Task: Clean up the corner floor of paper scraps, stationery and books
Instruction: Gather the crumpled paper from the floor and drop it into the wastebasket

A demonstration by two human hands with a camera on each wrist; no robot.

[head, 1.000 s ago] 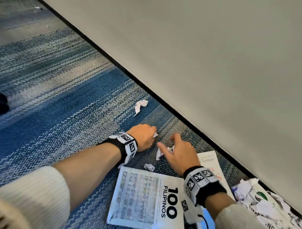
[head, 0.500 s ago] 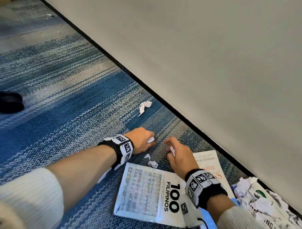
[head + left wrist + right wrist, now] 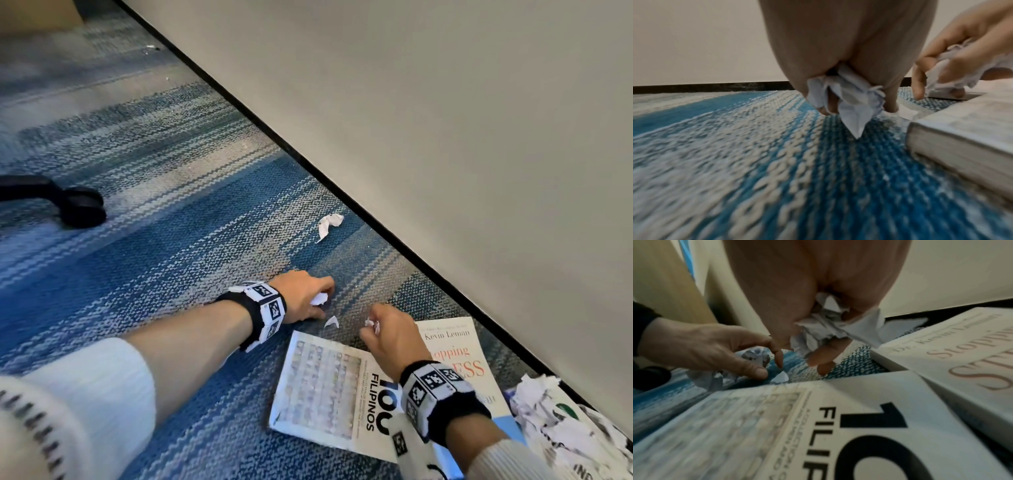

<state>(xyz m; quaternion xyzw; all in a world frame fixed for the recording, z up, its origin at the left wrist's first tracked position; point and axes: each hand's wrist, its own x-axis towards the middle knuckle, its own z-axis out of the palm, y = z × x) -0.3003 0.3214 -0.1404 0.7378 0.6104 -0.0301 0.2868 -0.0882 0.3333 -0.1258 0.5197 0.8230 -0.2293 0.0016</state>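
My left hand (image 3: 308, 297) sits low over the blue carpet and grips crumpled white paper scraps (image 3: 846, 97). My right hand (image 3: 387, 334) hovers at the top edge of the books and holds a wad of white scraps (image 3: 824, 331) in curled fingers. One small scrap (image 3: 331, 321) lies on the carpet between the two hands. A longer torn scrap (image 3: 328, 224) lies farther off, near the wall. The "100 Filipinos" book (image 3: 329, 387) lies flat under my right wrist. Beside it is a white book with red lettering (image 3: 455, 349).
A grey wall with a black baseboard (image 3: 376, 219) runs diagonally along the right. A heap of crumpled paper (image 3: 561, 425) fills the corner at lower right. A black chair caster (image 3: 80, 205) stands on the carpet at the left.
My right hand has gathered the scraps by the books into its fist. Both hands have drawn slightly toward me. The scrap near the top corner of the "100 Filipinos" book is gone.
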